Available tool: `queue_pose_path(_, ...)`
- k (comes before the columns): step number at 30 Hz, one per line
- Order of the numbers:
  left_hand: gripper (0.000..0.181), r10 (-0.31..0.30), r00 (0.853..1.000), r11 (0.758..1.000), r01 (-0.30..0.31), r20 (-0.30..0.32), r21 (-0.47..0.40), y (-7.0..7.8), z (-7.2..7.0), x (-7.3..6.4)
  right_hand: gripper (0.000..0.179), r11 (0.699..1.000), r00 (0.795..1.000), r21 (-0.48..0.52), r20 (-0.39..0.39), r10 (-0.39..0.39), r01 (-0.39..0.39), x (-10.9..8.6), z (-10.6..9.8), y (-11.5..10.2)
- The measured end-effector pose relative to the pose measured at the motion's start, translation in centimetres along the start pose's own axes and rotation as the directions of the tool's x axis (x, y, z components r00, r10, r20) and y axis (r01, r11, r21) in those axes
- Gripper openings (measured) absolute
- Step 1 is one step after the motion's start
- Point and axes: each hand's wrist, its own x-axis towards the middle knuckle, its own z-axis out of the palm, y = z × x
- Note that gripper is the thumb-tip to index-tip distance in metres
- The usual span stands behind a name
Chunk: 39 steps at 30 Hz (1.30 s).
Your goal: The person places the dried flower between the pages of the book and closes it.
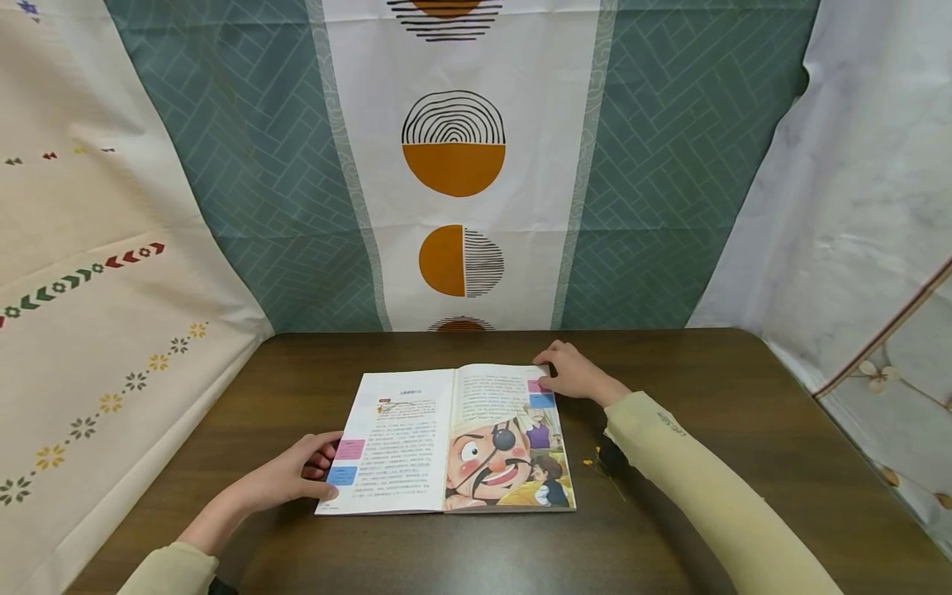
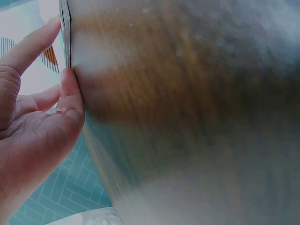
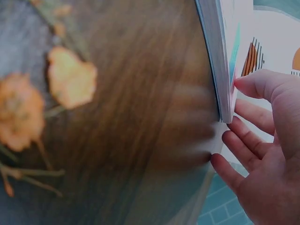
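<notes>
Gripping the lower left edge of an open illustrated book point(image 1: 405, 487) with the left hand point(image 1: 290, 475), setting the thumb on the page and curling the other fingers, partly hidden, at the side. Pinching the upper right corner with the right hand point(image 1: 578, 373), partly covering one label box. Supporting the book near the far edge of the table point(image 1: 714, 397), about midway between left and right edges; running the near edge out of view. Bearing text too small to read, likewise on the right sleeve point(image 1: 692, 463). Displaying four label boxes point(image 1: 349, 449): two pink, two blue. Picturing one large pirate point(image 1: 483, 475). Showing two blurred yellow-orange flowers point(image 3: 72, 77), one cut off, toward the table's right edge.
</notes>
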Motion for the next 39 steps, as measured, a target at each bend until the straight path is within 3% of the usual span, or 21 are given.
queue_pose_path(11,0.088,0.005,1.000,1.000,-0.005,-0.002,0.002,-0.1,0.1,0.0,0.041,0.997,0.998,0.017,-0.004,-0.069,0.069,-0.9,-0.4,-1.2)
queue_pose_path(28,0.087,0.011,1.000,1.000,-0.011,0.000,0.003,0.3,0.1,-0.1,0.037,0.979,0.976,-0.031,-0.072,-0.204,0.202,-7.1,0.2,-5.2)
queue_pose_path(39,0.086,0.010,1.000,1.000,-0.010,-0.006,0.014,0.4,0.1,-0.1,0.050,0.951,0.952,-0.062,-0.032,-0.304,0.301,-11.2,1.2,-7.5)
